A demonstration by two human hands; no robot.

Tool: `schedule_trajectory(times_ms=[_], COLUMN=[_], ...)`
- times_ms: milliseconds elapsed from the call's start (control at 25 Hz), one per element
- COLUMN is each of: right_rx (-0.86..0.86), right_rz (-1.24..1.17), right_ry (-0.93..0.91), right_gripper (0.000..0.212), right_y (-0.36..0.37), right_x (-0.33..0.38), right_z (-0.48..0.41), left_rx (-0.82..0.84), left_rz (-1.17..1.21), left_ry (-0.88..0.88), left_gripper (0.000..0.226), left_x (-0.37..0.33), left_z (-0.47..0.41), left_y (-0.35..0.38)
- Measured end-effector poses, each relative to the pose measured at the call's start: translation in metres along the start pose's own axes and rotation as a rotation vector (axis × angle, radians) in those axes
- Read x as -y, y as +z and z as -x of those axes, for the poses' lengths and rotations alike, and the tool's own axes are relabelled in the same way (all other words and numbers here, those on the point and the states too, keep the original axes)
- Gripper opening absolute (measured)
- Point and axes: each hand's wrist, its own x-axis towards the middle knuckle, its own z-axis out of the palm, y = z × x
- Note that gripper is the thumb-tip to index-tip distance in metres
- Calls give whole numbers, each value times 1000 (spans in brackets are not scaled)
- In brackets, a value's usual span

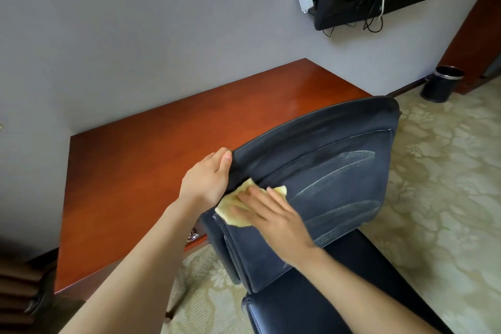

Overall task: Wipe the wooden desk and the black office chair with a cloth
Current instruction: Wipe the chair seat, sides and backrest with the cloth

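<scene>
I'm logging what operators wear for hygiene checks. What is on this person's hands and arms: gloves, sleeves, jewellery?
No gloves, rings or watch on the left hand or right hand. The left forearm and right forearm are bare to the frame edge; no sleeve shows.

Close head-worn view, down onto chair (320, 144)

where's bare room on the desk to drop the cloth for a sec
The desk top shows bare: the widest patch lies between the wall and the left hand, a narrower strip between the wall and the chair back. Crowded at the chair back's left edge, where the left hand grips it and the right hand presses the cloth.
</scene>
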Motion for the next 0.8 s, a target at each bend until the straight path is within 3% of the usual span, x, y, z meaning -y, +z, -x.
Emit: schedule_trajectory(times_ms=[120, 240, 320, 400, 600, 680, 800], right_rx=[11, 40, -21, -187, -419, -470, -501], right_rz=[82, -12, -161, -333, -610, -734, -788], right_ry=[173, 363, 526, 707, 1267, 1362, 1302], right_gripper=[70, 87, 68, 50, 47, 49, 57], right_y=[-13, -24, -30, -34, -39, -37, -29], right_x=[-37, -63, -76, -85, -101, -85, -38], right_z=[-3, -14, -28, -43, -71, -83, -91], left_rx=[-8, 29, 53, 74, 121, 123, 140], left_rz=[-12, -8, -8, -3, 55, 64, 73], left_ry=[-3, -8, 2, 15, 2, 24, 35], left_gripper=[34, 37, 36, 34, 45, 45, 46], left_x=[0, -1, 0, 0, 6, 9, 12], left_z=[-1, -2, -3, -4, -8, -10, -12], left_y=[1, 0, 0, -1, -1, 1, 0])
